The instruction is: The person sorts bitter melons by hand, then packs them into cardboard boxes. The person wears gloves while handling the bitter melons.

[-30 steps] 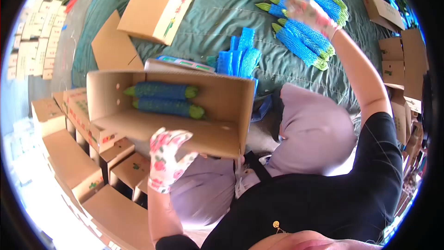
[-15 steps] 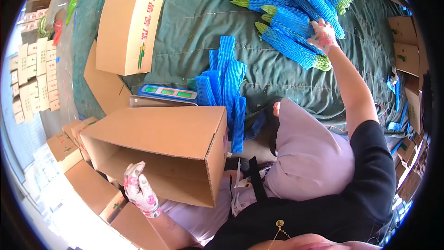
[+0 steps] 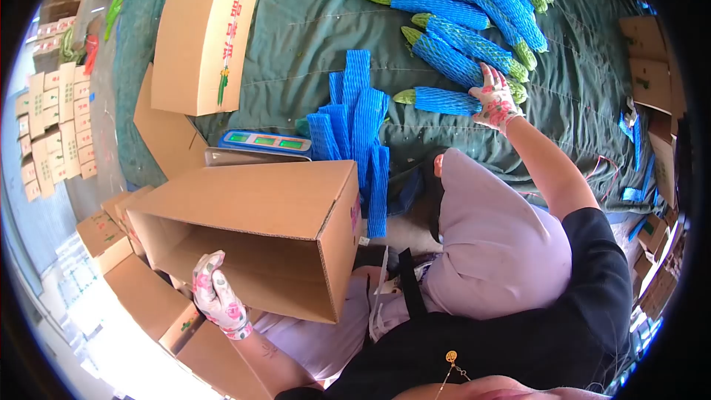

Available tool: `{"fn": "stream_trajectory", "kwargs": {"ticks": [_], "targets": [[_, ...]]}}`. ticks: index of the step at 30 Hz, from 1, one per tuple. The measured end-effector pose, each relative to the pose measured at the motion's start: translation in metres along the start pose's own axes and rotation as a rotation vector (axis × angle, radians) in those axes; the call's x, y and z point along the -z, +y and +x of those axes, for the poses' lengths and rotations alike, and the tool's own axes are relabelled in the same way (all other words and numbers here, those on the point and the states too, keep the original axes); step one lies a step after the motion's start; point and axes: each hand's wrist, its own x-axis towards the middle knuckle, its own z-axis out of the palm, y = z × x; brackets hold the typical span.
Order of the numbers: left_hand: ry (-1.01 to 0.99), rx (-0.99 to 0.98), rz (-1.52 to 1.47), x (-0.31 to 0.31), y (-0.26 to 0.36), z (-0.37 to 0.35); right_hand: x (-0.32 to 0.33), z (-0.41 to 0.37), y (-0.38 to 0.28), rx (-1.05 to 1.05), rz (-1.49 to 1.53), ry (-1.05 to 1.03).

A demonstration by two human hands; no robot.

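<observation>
Your right hand (image 3: 495,101), closure unclear, caps the crosswise bitter gourd (image 3: 444,101) right of the carton (image 3: 244,196). Your left hand (image 3: 216,296) gapes.

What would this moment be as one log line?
left hand: by open box | right hand: on blue-netted vegetable | scale: beside blue nets

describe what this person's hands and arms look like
The left hand and right hand wear white gloves printed with pink flowers and greyish leaf shapes. The sleeves are black and short; the left forearm carries a faint dark marking.
</observation>
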Motion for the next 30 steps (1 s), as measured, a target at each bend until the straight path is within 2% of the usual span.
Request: {"fn": "stream_trajectory", "kwargs": {"ticks": [3, 5, 9, 13, 15, 17, 18, 19, 20, 21, 22, 23, 25, 26, 27, 29, 30], "targets": [[0.017, 0.048, -0.042, 0.002, -0.005, -0.01, 0.004, 0.013, 0.004, 0.02, -0.115, -0.122], [0.031, 0.07, -0.064, 0.002, -0.007, -0.011, 0.029, 0.016, 0.0, 0.038, -0.022, -0.259], [0.005, 0.054, -0.057, 0.006, -0.007, -0.013, 0.026, 0.021, 0.008, 0.109, -0.056, -0.272], [0.0, 0.07, -0.122, 0.007, -0.013, -0.016, 0.017, 0.017, 0.001, 0.039, -0.127, -0.235], [0.012, 0.021, -0.072, 0.014, -0.017, -0.018, 0.029, 0.007, -0.006, 0.043, -0.056, -0.247], [0.067, 0.056, -0.12, 0.02, -0.02, -0.026, 0.047, -0.01, -0.017, 0.044, 0.084, -0.268], [0.08, 0.057, -0.09, 0.025, -0.023, -0.029, 0.051, -0.019, -0.019, 0.046, 0.155, -0.255], [0.105, 0.063, -0.054, 0.032, -0.027, -0.032, 0.044, -0.025, -0.01, 0.133, 0.31, -0.16], [0.135, 0.147, -0.121, 0.036, -0.027, -0.035, 0.062, -0.03, -0.013, 0.211, 0.255, -0.164], [0.175, 0.109, -0.257, 0.039, -0.029, -0.035, 0.077, -0.044, -0.021, 0.164, 0.206, -0.037], [0.123, 0.213, -0.073, 0.049, -0.02, -0.034, 0.124, -0.049, -0.047, 0.079, 0.331, -0.207], [0.115, 0.3, -0.147, 0.054, -0.01, -0.032, 0.137, -0.054, -0.04, 0.095, 0.538, -0.122], [-0.103, 0.241, 0.02, 0.067, -0.005, -0.032, 0.163, -0.064, -0.026, 0.183, 0.945, 0.032], [-0.169, 0.15, 0.08, 0.067, -0.014, -0.04, 0.212, -0.073, -0.06, 0.255, 0.968, 0.006], [-0.218, 0.058, 0.119, 0.067, -0.017, -0.046, 0.258, -0.08, -0.091, 0.345, 0.965, -0.118], [-0.304, -0.052, 0.254, 0.067, -0.017, -0.06, 0.298, -0.082, -0.124, 0.561, 1.036, -0.19], [-0.277, -0.052, 0.244, 0.065, -0.02, -0.07, 0.308, -0.092, -0.162, 0.589, 1.113, -0.218]]}}
